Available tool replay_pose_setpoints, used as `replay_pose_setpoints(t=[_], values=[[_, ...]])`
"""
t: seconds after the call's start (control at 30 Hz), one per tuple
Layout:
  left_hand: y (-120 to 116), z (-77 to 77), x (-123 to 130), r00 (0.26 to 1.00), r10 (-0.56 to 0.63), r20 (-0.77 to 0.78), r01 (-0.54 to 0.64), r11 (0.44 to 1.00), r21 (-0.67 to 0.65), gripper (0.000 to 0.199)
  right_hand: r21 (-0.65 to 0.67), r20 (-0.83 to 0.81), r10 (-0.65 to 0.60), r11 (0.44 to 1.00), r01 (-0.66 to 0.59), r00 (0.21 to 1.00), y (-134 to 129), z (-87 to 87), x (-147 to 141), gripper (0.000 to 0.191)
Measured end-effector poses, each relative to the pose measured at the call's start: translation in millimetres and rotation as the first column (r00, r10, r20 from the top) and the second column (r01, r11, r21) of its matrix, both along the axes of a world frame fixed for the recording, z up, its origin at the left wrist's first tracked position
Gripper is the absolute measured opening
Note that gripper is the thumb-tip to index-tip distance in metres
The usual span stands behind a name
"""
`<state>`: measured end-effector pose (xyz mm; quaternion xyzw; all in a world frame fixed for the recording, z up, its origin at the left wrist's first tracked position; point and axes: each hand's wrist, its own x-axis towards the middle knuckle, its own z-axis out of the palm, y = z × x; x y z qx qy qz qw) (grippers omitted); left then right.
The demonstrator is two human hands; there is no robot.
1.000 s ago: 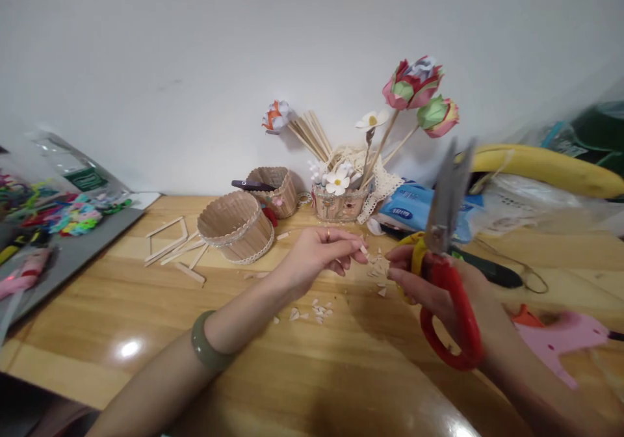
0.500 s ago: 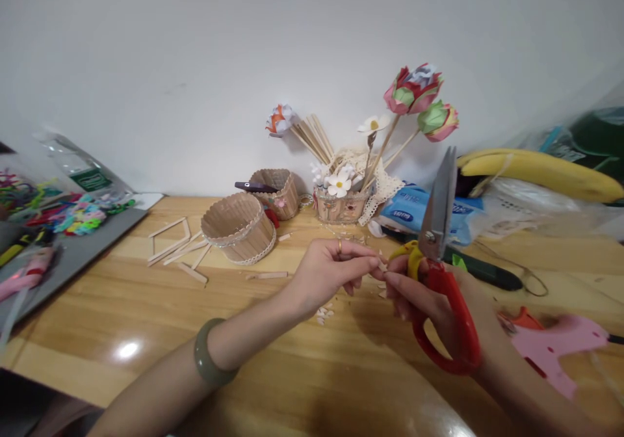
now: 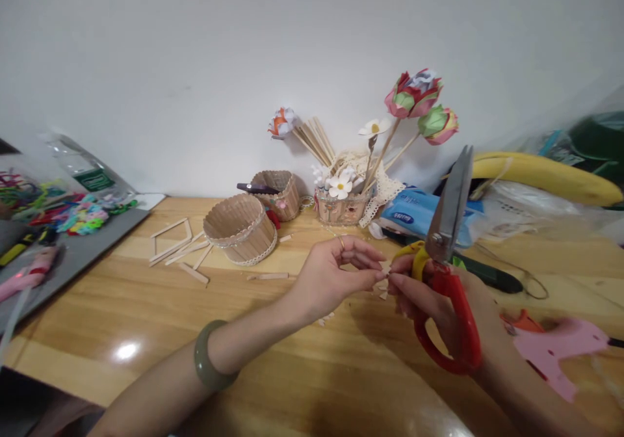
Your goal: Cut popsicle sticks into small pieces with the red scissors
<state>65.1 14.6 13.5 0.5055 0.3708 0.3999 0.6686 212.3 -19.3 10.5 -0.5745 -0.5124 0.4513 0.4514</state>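
Observation:
Over the middle of the wooden table, my left hand (image 3: 331,274) pinches a tiny wood piece (image 3: 386,270) between thumb and fingertips. My right hand (image 3: 429,300) meets it there, its thumb and finger touching the same small piece. Hooked in my right hand are scissors (image 3: 448,255) with red and yellow handles, the blades pointing up. Small wood chips (image 3: 327,318) lie on the table below my left hand. A short flat wood strip (image 3: 273,276) lies just left of it.
Two round wooden-stick baskets (image 3: 244,232) stand left of centre, beside loose sticks (image 3: 170,248). Behind my hands is a flower-filled basket (image 3: 344,208). A blue tissue pack (image 3: 414,212), a banana (image 3: 550,173) and a pink glue gun (image 3: 560,349) are at right. A grey board (image 3: 88,248) holds colourful bits.
My left fingers have spread a little apart above the pinch. The scissors have tilted slightly to the right. The baskets and flowers stay where they were.

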Motion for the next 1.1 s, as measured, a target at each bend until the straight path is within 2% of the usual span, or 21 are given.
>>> replay_pose_setpoints(t=[0.2, 0.53, 0.63, 0.9, 1.1], values=[[-3.3, -5.3, -1.5, 0.996, -0.030, -0.085, 0.043, 0.988, 0.151, 0.012, 0.045, 0.012, 0.049, 0.998, -0.049, 0.999, 0.3, 0.4, 1.2, 0.022], [-8.3, -4.3, 0.3, 0.995, -0.005, -0.097, 0.019, 0.989, 0.146, 0.013, -0.001, -0.042, 0.041, 0.999, -0.041, 0.998, 0.5, 0.6, -1.9, 0.027], [-7.4, -3.6, 0.6, 0.998, -0.021, -0.054, 0.027, 0.993, 0.111, 0.012, -0.005, -0.047, 0.031, 0.999, -0.032, 0.998, -0.5, -0.7, -1.3, 0.027], [-3.9, -0.3, 0.4, 0.990, -0.057, 0.126, 0.072, 0.991, -0.117, 0.021, 0.010, -0.024, 0.079, 0.997, -0.079, 0.997, -0.5, -4.9, 3.1, 0.032], [-3.8, 4.1, -0.3, 0.995, -0.059, 0.086, 0.068, 0.992, -0.110, 0.020, 0.043, 0.056, 0.074, 0.996, -0.077, 0.996, -2.4, -4.3, 3.7, 0.027]])
